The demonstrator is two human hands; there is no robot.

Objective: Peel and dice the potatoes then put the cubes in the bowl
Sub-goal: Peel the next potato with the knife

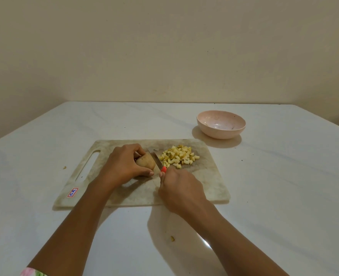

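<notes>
A brown unpeeled potato (145, 163) lies on a pale marbled cutting board (208, 188). My left hand (124, 166) grips it from above, fingers curled over its far side and thumb at its near end. My right hand (181, 192) holds a knife by its red handle (163, 169); the blade (155, 156) stands against the potato's right end. A pile of yellow potato cubes (179, 156) sits on the board just right of the blade. A pink bowl (221, 124) stands on the table beyond the board's right corner, holding only a few specks.
The board has a handle slot (87, 166) at its left end and a red-and-blue sticker (72, 192) near its front left corner. Small scraps lie on the white table (284, 196) at the left of the board and in front of it. A wall rises behind the table.
</notes>
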